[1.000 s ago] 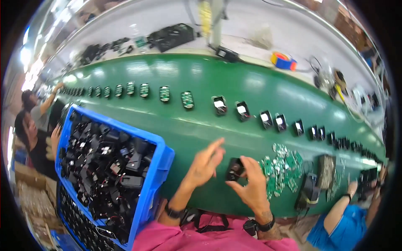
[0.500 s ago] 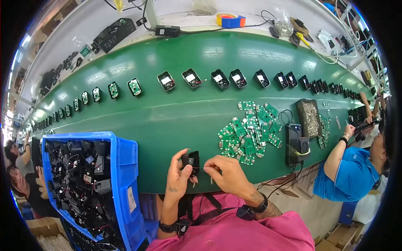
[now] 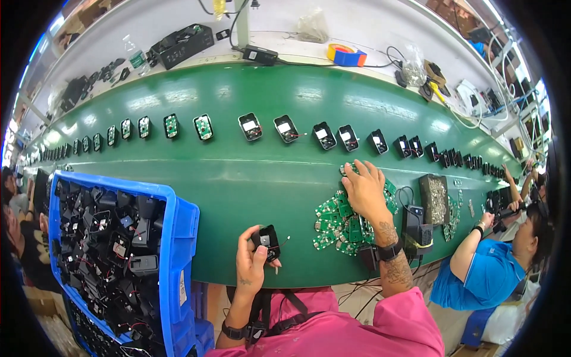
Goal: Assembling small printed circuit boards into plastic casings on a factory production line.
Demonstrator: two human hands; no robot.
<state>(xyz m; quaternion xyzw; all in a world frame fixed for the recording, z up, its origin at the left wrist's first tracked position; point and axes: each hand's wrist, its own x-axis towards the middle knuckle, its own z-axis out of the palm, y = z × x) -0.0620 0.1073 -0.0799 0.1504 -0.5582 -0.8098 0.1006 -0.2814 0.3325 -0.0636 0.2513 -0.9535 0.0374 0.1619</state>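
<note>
Near the table's front edge, my left hand [image 3: 252,262] is closed around a small black plastic housing [image 3: 267,240]. A thin wire with a white plug sticks out of the housing to the right. My right hand [image 3: 364,189] reaches over the pile of green circuit boards [image 3: 340,225], palm down with its fingers at the pile's far edge. Whether its fingertips touch or grip a board is hidden from this view.
A blue crate [image 3: 178,238] full of black housings stands at my left. Across the green table [image 3: 238,184] runs a row of housings [image 3: 250,127]. Right of the boards are a black device [image 3: 417,229] with cables and a box of small metal parts [image 3: 435,199]. A co-worker [image 3: 485,268] sits at right.
My right hand has left the housing's wire and moved right and away from me to the board pile. The left hand keeps holding the housing. The whole view has shifted slightly.
</note>
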